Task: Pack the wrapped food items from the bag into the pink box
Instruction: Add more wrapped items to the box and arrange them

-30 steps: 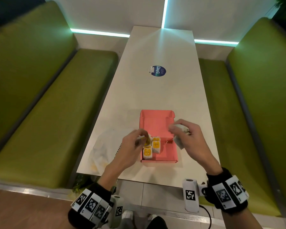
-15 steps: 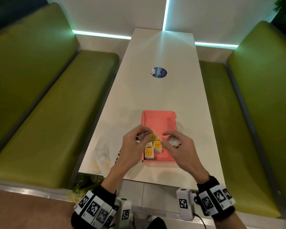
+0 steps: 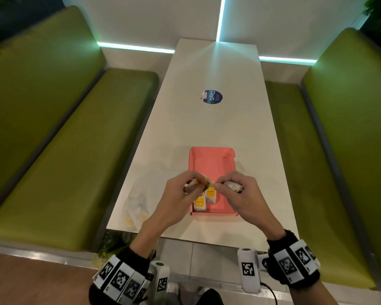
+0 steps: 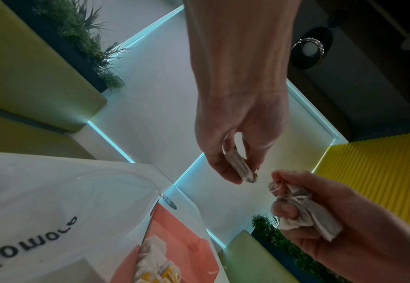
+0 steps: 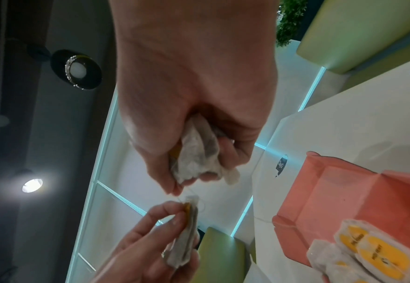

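The open pink box [image 3: 211, 164] lies near the table's front edge, with a few white wrapped items with yellow labels [image 3: 200, 203] in its near left corner. Above them my left hand [image 3: 196, 186] pinches one wrapped item [image 4: 241, 168] between thumb and fingers. My right hand [image 3: 224, 186] grips a bunch of wrapped items [image 5: 196, 159] in its curled fingers. The fingertips of both hands almost meet over the box. The white plastic bag [image 3: 139, 201] lies flat to the left of the box.
The long white table [image 3: 216, 119] carries a round blue sticker [image 3: 212, 97] farther back. Green benches [image 3: 75, 150] run along both sides. Bare tabletop lies beyond the box and to its right.
My right hand has come in from the box's right side to its middle. My left hand has risen slightly, so both hands now meet over the packed items.
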### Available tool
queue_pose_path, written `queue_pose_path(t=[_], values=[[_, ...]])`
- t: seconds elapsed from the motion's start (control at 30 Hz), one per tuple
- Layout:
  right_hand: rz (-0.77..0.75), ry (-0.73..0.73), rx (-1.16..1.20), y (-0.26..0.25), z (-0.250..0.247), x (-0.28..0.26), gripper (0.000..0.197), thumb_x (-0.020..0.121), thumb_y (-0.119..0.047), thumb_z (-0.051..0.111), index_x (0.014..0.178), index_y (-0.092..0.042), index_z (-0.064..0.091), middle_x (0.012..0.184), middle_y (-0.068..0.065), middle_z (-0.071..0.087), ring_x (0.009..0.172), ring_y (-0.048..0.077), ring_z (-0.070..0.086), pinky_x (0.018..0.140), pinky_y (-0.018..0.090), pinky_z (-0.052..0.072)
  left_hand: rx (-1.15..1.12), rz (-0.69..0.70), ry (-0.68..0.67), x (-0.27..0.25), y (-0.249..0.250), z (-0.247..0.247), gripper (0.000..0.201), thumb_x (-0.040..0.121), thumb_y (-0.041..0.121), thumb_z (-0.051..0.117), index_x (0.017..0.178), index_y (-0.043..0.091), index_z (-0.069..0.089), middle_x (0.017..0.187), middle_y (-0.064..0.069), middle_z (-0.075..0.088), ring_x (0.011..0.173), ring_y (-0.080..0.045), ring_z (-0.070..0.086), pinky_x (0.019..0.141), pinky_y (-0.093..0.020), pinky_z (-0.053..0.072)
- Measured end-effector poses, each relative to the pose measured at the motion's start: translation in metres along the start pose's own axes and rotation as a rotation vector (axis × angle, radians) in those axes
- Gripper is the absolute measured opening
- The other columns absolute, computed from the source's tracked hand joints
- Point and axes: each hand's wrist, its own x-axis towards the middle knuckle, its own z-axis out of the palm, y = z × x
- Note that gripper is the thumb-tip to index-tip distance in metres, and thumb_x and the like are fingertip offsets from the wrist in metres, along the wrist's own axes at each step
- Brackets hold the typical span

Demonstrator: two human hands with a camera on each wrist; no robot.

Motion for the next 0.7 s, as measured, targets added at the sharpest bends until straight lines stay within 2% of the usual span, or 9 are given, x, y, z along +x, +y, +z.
queue_pose_path(t=[0.07,0.13,0.2,0.3,0.37,0.47,0.5,0.6,0.7], values=[[0.031,-0.094,0.011,-0.001,-0.002,-0.002,0.010,0.088,-0.006,0.071,0.082,-0.014,0.073,0.077,-0.010,0.065,0.062,0.002,0.057,0.060,0.011,0.040,-0.035,-0.009,0.030,0.002,0.001,0.000,0.013,0.093,0.000,0.063,0.090,0.011,0.068,0.088,0.004,0.072,0.074,-0.009,0.063,0.064,-0.017,0.049],[0.053,-0.136,0.004,0.001,-0.002,-0.005,0.011,0.089,-0.006,0.071,0.081,-0.014,0.073,0.076,-0.013,0.064,0.059,0.000,0.056,0.057,0.009,0.039,-0.104,-0.029,0.080,0.004,0.003,-0.002,0.013,0.092,-0.001,0.063,0.089,0.010,0.069,0.087,0.007,0.072,0.075,-0.008,0.064,0.067,-0.017,0.050],[0.065,-0.119,0.016,0.003,-0.001,-0.007,0.011,0.089,-0.006,0.070,0.082,-0.014,0.073,0.075,-0.014,0.065,0.059,0.000,0.057,0.057,0.009,0.040,-0.192,-0.060,0.130,0.005,0.004,-0.002,0.013,0.091,-0.001,0.064,0.088,0.010,0.069,0.087,0.005,0.072,0.078,-0.007,0.066,0.070,-0.020,0.052],[0.069,-0.078,0.050,0.003,0.003,-0.009,0.011,0.090,-0.008,0.070,0.084,-0.016,0.074,0.072,-0.013,0.063,0.056,0.001,0.056,0.056,0.009,0.039,-0.307,-0.115,0.172,0.004,0.006,0.000,0.011,0.092,0.000,0.063,0.090,0.007,0.071,0.091,-0.005,0.072,0.083,-0.016,0.068,0.071,-0.027,0.056],[0.066,-0.064,0.061,0.002,0.006,-0.011,0.010,0.091,-0.009,0.069,0.086,-0.016,0.074,0.075,-0.010,0.065,0.061,0.002,0.058,0.060,0.012,0.042,-0.381,-0.153,0.181,0.002,0.006,0.002,0.014,0.092,-0.003,0.063,0.093,0.008,0.073,0.095,-0.007,0.074,0.088,-0.019,0.070,0.076,-0.030,0.057],[0.091,-0.058,0.128,0.000,0.012,-0.015,0.008,0.091,-0.011,0.068,0.090,-0.014,0.075,0.080,0.007,0.068,0.069,0.014,0.059,0.063,0.020,0.045,-0.405,-0.167,0.163,0.000,0.006,0.003,0.021,0.089,-0.006,0.065,0.100,0.008,0.073,0.104,-0.006,0.075,0.096,-0.023,0.071,0.082,-0.034,0.059],[0.108,-0.055,0.164,0.000,0.015,-0.017,0.008,0.091,-0.010,0.068,0.091,-0.013,0.075,0.080,0.007,0.069,0.069,0.013,0.058,0.062,0.020,0.045,-0.398,-0.164,0.171,-0.001,0.006,0.004,0.021,0.088,-0.006,0.066,0.101,0.008,0.074,0.105,-0.006,0.075,0.096,-0.024,0.071,0.083,-0.034,0.059],[0.139,-0.029,0.215,0.002,0.019,-0.022,0.010,0.090,-0.009,0.069,0.094,-0.014,0.077,0.083,-0.007,0.073,0.074,0.004,0.062,0.068,0.015,0.046,-0.382,-0.153,0.212,-0.002,0.005,0.005,0.019,0.085,-0.005,0.070,0.098,0.008,0.074,0.101,-0.007,0.075,0.093,-0.026,0.072,0.081,-0.032,0.059],[0.142,-0.025,0.228,0.002,0.020,-0.026,0.012,0.089,-0.009,0.069,0.096,-0.014,0.077,0.090,-0.006,0.075,0.084,0.008,0.067,0.074,0.017,0.049,-0.347,-0.142,0.247,-0.002,0.003,0.007,0.014,0.083,-0.006,0.073,0.093,0.003,0.071,0.093,-0.007,0.075,0.089,-0.022,0.072,0.078,-0.029,0.059]])
